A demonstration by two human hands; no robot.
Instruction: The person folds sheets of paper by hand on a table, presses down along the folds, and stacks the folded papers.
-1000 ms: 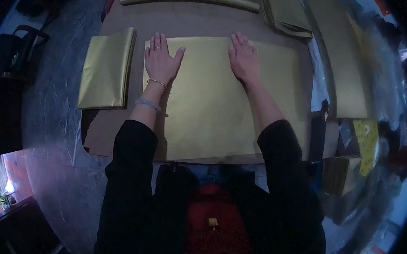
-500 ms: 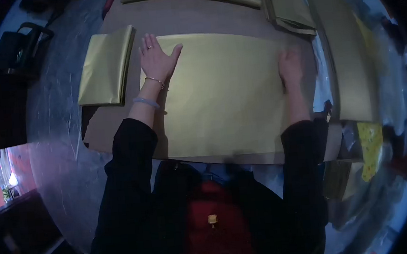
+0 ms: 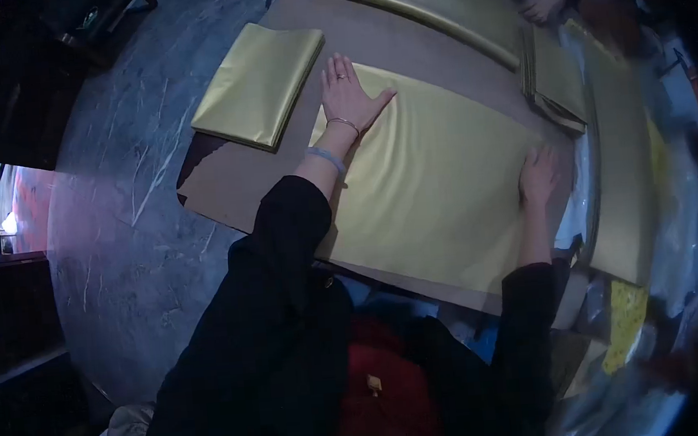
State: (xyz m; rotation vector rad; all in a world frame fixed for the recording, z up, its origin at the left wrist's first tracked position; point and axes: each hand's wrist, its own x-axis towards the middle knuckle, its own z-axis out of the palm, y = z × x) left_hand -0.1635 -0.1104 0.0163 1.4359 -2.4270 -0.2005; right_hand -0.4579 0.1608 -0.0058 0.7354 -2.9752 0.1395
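Note:
A large gold sheet (image 3: 437, 186) lies on a brown board in front of me, with soft wrinkles running down from its upper left part. My left hand (image 3: 346, 98) rests flat on the sheet's upper left corner, fingers stretched and thumb held out to the side. At the right edge, my right hand (image 3: 539, 175) lies on the sheet with its fingers extended. Neither hand grasps anything. Left of my left hand is a folded gold stack (image 3: 258, 86) of the same shiny material.
The brown board (image 3: 227, 174) lies under the sheet. A long gold folded piece (image 3: 423, 11) is at the top, a gold bundle (image 3: 555, 79) at upper right, and a long gold stack (image 3: 620, 172) farther right. Part of another person (image 3: 544, 4) shows at top right.
My view has turned, so everything appears tilted and shifted right. Wrinkles now show in the sheet beside my left hand. My right hand, blurred and more curled before, now lies with fingers extended.

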